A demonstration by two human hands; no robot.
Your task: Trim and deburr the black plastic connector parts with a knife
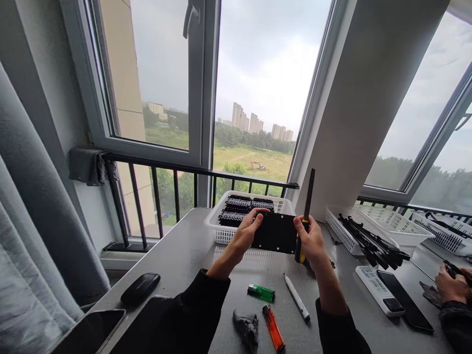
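A flat black rectangular panel (pixel 277 232) with small light tabs along its edges is held up above the table. Its left end is pinched by my left hand (pixel 248 229), thumb on the near face. My right hand (pixel 311 241) is closed round the black and yellow handle of a file (pixel 309 194), whose dark blade points upward. The right thumb and fingers are also at the panel's right edge; whether they grip it too I cannot tell. Just behind the panel stands a white plastic basket (pixel 224 236) with several black ribbed parts (pixel 236 216) stacked in it.
On the table (pixel 184 253) lie a green lighter (pixel 261 292), an orange lighter (pixel 273 328), a white pen (pixel 296 297), a grey cloth (pixel 246 329) and a black case (pixel 140 289). Right are a basket of black strips (pixel 363 236), a phone (pixel 405 301) and another person's hand (pixel 452 284).
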